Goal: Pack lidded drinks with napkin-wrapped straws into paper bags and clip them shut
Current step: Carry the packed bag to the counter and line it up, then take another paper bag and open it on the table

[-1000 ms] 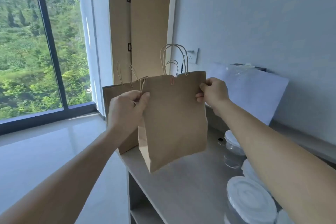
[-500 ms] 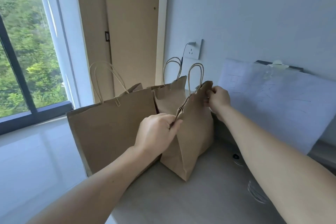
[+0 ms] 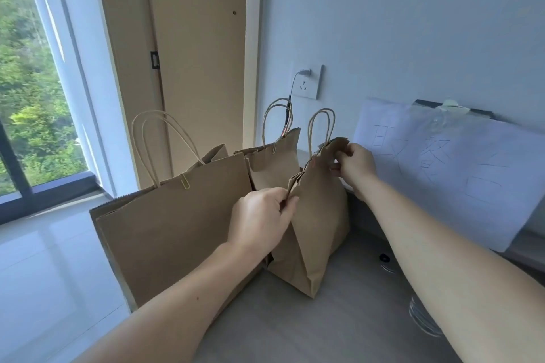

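Note:
Three brown paper bags with twisted handles stand at the left end of a grey counter (image 3: 339,327). The nearest right-hand bag (image 3: 318,224) rests on the counter with its top edge closed. My left hand (image 3: 262,218) pinches the near corner of that top edge. My right hand (image 3: 352,162) pinches the far corner by the handles. A large bag (image 3: 174,221) with a yellow paper clip (image 3: 185,180) stands to the left, and a smaller clipped bag (image 3: 274,162) stands behind. The bags' contents are hidden.
A white sheet with drawn characters (image 3: 460,174) leans on the wall at right. A wall socket with a plugged cable (image 3: 306,81) is above the bags. A clear cup rim (image 3: 424,321) shows beside my right forearm. The counter's left edge drops to a pale floor (image 3: 44,268).
The bag I held in the air one second ago now stands on the counter beside the other two. Both hands still pinch its top corners, and the view has moved closer.

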`<state>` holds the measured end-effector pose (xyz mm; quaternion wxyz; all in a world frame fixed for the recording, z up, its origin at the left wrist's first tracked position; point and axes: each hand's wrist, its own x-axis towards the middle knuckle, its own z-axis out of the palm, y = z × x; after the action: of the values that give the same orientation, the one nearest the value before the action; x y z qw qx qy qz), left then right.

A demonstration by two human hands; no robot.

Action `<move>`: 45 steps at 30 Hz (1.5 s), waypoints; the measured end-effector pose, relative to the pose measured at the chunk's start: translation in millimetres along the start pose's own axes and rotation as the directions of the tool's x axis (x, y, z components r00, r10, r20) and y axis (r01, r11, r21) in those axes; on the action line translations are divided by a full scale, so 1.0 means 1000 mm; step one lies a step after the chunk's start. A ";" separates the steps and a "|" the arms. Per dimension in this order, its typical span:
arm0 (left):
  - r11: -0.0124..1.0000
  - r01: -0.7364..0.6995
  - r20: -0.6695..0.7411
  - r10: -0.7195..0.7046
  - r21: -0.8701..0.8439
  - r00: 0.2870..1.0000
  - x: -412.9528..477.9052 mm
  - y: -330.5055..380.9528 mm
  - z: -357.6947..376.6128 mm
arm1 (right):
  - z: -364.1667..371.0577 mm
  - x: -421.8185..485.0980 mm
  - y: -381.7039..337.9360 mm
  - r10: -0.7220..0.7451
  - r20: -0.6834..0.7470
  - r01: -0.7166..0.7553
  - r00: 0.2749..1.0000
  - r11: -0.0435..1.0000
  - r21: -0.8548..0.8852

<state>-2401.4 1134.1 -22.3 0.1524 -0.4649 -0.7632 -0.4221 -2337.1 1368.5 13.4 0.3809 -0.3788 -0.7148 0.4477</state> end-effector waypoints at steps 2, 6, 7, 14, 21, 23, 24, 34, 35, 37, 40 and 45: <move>1.000 0.029 0.014 -0.029 -0.002 0.999 0.001 0.002 -0.002 | -0.003 -0.011 -0.003 0.004 0.015 -0.004 1.000 1.000 -0.017; 0.983 -0.115 -0.083 0.127 0.140 0.988 0.004 0.013 -0.005 | -0.020 -0.041 -0.004 0.002 0.072 0.009 0.997 0.987 -0.163; 0.951 -0.185 -0.103 0.216 0.249 0.971 0.007 0.015 -0.006 | -0.027 -0.049 -0.003 -0.006 0.101 0.028 0.995 0.976 -0.217; 0.684 -0.407 0.271 0.304 0.606 0.913 -0.008 0.071 0.013 | -0.110 -0.121 0.002 0.030 0.283 0.166 0.959 0.751 -0.640; 0.840 -0.455 0.482 0.281 0.295 0.830 -0.061 0.203 0.039 | -0.239 -0.239 0.000 0.023 0.242 0.184 0.970 0.584 -0.790; 0.860 -0.471 0.507 0.324 0.193 0.799 -0.084 0.254 0.042 | -0.286 -0.282 0.003 0.017 0.179 0.134 0.984 0.596 -0.792; 0.857 -0.492 0.518 0.353 0.155 0.779 -0.097 0.281 0.042 | -0.311 -0.304 0.004 0.011 0.142 0.107 0.990 0.601 -0.792; 0.709 -0.694 0.622 0.602 -0.126 0.501 -0.257 0.525 0.072 | -0.527 -0.528 0.061 0.160 -0.225 -0.276 0.961 0.567 -0.776; 0.688 -0.710 0.641 0.614 -0.149 0.461 -0.276 0.543 0.080 | -0.546 -0.547 0.070 0.185 -0.260 -0.319 0.948 0.559 -0.766; 0.656 -0.726 0.667 0.638 -0.208 0.385 -0.313 0.573 0.099 | -0.578 -0.581 0.092 0.220 -0.336 -0.401 0.916 0.551 -0.731; 0.638 -0.713 0.705 0.647 -0.291 0.291 -0.362 0.605 0.134 | -0.613 -0.616 0.130 0.260 -0.446 -0.510 0.857 0.552 -0.659; 0.644 -0.661 0.763 0.625 -0.384 0.166 -0.428 0.633 0.208 | -0.656 -0.659 0.200 0.391 -0.518 -0.648 0.761 0.503 -0.572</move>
<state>-1615.0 1182.5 -95.8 -0.0709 -0.8801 -0.4692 -0.0160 -1438.4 1079.6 -105.1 0.1550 -0.7637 -0.6075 0.1538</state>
